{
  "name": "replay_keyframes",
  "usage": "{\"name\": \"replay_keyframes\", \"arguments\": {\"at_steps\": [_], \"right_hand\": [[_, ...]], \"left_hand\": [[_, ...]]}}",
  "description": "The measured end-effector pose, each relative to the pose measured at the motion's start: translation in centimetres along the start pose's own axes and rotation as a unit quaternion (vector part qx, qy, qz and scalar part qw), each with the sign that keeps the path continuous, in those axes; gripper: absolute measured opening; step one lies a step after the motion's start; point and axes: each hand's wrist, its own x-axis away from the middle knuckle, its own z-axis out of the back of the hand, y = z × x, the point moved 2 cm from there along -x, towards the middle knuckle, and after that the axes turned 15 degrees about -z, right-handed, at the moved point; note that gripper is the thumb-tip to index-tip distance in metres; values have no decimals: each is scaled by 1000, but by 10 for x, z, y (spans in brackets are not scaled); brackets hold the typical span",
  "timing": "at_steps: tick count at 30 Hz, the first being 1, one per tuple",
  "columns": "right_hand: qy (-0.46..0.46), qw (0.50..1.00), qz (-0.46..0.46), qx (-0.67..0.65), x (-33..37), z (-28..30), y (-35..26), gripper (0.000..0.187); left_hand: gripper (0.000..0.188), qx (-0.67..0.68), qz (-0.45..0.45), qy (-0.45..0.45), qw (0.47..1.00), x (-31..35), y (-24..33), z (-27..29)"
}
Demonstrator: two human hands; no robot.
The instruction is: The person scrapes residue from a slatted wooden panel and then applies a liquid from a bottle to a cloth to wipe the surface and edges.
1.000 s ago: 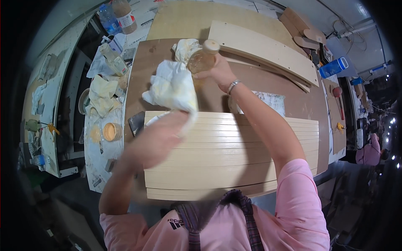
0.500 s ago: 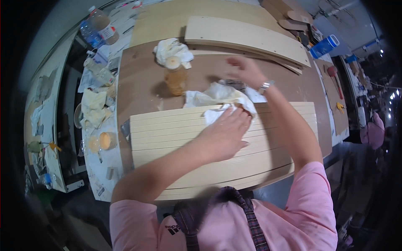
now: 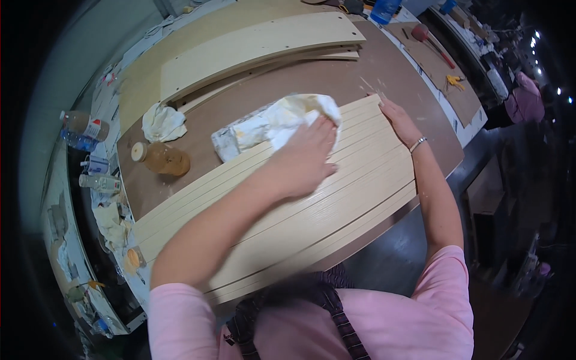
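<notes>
A row of pale wooden strips (image 3: 300, 204) lies side by side, slanting across the table in front of me. My left hand (image 3: 311, 144) presses a crumpled, stained white cloth (image 3: 281, 119) at the far edge of the strips, its fingertips over the fabric and its thumb apart. Part of the cloth drapes over a greyish block-like thing (image 3: 227, 144) that I cannot make out. With fingers stretched out, my right hand (image 3: 399, 120) rests against the right end of the strips at their far corner.
A jar of amber liquid (image 3: 168, 159) and another crumpled cloth (image 3: 163, 123) stand left beyond the strips. Stacked pale boards (image 3: 264, 48) lie farther back. Bottles (image 3: 101, 183) line the left side. At the right are a red-headed mallet (image 3: 422, 33) and a yellow clamp (image 3: 455, 81).
My right hand has come down from above the cloth to the strips' right end. The view has turned, so the strips now slant. My left hand stays on the cloth.
</notes>
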Motion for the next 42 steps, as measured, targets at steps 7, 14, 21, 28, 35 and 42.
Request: {"name": "replay_keyframes", "arguments": {"at_steps": [7, 14, 21, 28, 35, 42], "right_hand": [[72, 997, 22, 34, 5, 5, 6, 50], [49, 999, 17, -5, 3, -4, -3, 45], [38, 996, 54, -57, -1, -6, 0, 42], [3, 996, 26, -87, -2, 4, 10, 42], [10, 992, 97, -84, -13, -13, 0, 40], [36, 988, 80, -130, -3, -2, 14, 41]], "left_hand": [[63, -41, 24, 21, 999, 9, 3, -16], [55, 19, 1, 37, 999, -77, -3, -1], [41, 29, -41, 116, 992, -85, -20, -11], [40, 58, 4, 79, 995, -83, -19, -5], [20, 82, -37, 120, 989, -135, -22, 5], [30, 33, 42, 29, 998, -79, -18, 1]]}}
